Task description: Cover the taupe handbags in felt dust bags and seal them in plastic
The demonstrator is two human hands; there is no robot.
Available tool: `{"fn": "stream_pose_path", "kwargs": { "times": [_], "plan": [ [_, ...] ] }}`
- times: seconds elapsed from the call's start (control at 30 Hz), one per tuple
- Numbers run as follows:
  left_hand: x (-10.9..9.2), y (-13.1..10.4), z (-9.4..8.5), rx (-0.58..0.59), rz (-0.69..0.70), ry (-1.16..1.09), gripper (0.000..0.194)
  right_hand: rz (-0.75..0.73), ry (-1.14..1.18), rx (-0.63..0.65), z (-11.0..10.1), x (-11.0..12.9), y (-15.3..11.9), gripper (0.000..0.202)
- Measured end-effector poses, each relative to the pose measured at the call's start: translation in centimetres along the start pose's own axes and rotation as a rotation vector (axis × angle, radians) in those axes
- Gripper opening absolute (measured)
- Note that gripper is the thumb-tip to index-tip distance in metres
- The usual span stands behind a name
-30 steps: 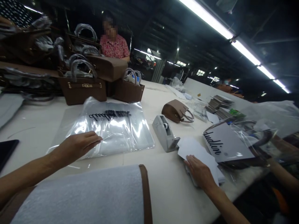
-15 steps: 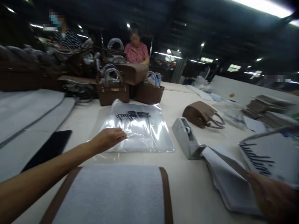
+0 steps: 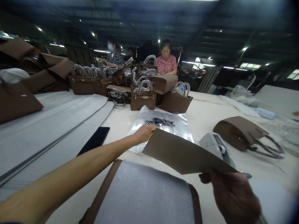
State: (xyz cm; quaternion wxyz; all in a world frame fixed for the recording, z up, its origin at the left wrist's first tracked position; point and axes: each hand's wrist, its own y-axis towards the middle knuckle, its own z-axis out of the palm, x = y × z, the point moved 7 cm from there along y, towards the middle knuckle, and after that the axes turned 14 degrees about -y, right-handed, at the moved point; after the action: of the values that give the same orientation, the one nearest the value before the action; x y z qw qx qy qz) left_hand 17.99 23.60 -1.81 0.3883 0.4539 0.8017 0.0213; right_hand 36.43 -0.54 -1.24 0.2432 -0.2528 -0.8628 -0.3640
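Note:
A flat grey-brown sheet of card (image 3: 184, 152) is stretched between my two hands above the table. My right hand (image 3: 233, 193) grips its near right end, thumb against the edge. At the far left corner, my left hand (image 3: 145, 133) pinches the sheet with closed fingers. Below lies a brown bag piece with a pale grey covering (image 3: 151, 196), close to me. Behind the sheet, clear plastic bags with black lettering (image 3: 140, 119) lie flat, partly covered by it. A white tape dispenser (image 3: 213, 144) stands just beyond the sheet's right half.
A brown handbag (image 3: 240, 132) lies on its side at the right. Several brown handbags with wrapped handles (image 3: 143, 99) stand at the back. A dark phone-like slab (image 3: 94, 141) and pale sheets (image 3: 58, 124) lie left. Two co-workers, one in a pink top (image 3: 166, 63), are across the table.
My right hand has come from the stack of white papers at the right, bringing the card over the table. My left hand now holds its corner. The view has turned left.

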Motion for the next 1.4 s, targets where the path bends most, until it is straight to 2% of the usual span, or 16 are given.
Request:
{"fn": "stream_pose_path", "kwargs": {
  "times": [0.07,0.17,0.3,0.37,0.57,0.6,0.67,0.8,0.87,1.0,1.1,1.17,1.3,1.4],
  "plan": [
    [0.2,0.3,-0.5,-0.052,-0.013,0.017,0.03,0.057,0.082,0.068,2.5,0.2,-0.4,0.038],
    [0.2,0.7,-1.6,-0.145,-0.046,0.055,0.032,0.199,0.188,0.301,6.5,-1.6,-0.8,0.042],
    [-0.4,1.3,-2.4,-0.219,-0.082,0.14,0.03,0.341,0.384,0.477,8.9,-3.2,-1.1,0.045],
    [-0.7,1.7,-2.3,-0.229,-0.086,0.19,0.027,0.295,0.415,0.538,9.4,-2.6,-0.9,0.041],
    [-0.6,2.7,-2.4,-0.266,-0.076,0.316,0.028,-0.021,0.387,0.692,10.8,0.3,0.9,0.034],
    [-0.6,2.7,-2.6,-0.279,-0.071,0.333,0.03,-0.036,0.404,0.719,11.3,0.4,1.1,0.034],
    [-0.9,2.6,-2.9,-0.295,-0.038,0.364,0.033,0.035,0.443,0.756,12.6,-0.2,1.4,0.033],
    [-2.1,1.5,-2.3,-0.241,0.103,0.42,0.036,0.351,0.452,0.722,15.1,-3.0,1.1,0.029],
    [-2.7,0.6,-1.4,-0.174,0.188,0.451,0.036,0.444,0.459,0.7,15.9,-3.9,0.7,0.029],
    [-3.9,-1.6,1.0,0.052,0.409,0.496,0.027,0.592,0.543,0.64,16.3,-4.8,0.0,0.037],
    [-4.5,-3.2,2.4,0.238,0.56,0.503,0.015,0.709,0.621,0.537,16.1,-5.2,-0.3,0.037],
    [-4.5,-3.8,2.8,0.296,0.588,0.506,0.013,0.735,0.663,0.493,16.0,-4.9,-0.4,0.037],
    [-4.7,-4.0,3.2,0.359,0.567,0.482,0.009,0.677,0.757,0.543,17.0,-2.8,0.2,0.04],
    [-4.9,-3.8,3.2,0.385,0.529,0.453,0.013,0.683,0.81,0.44,17.5,-2.2,1.6,0.042]
  ]
}}
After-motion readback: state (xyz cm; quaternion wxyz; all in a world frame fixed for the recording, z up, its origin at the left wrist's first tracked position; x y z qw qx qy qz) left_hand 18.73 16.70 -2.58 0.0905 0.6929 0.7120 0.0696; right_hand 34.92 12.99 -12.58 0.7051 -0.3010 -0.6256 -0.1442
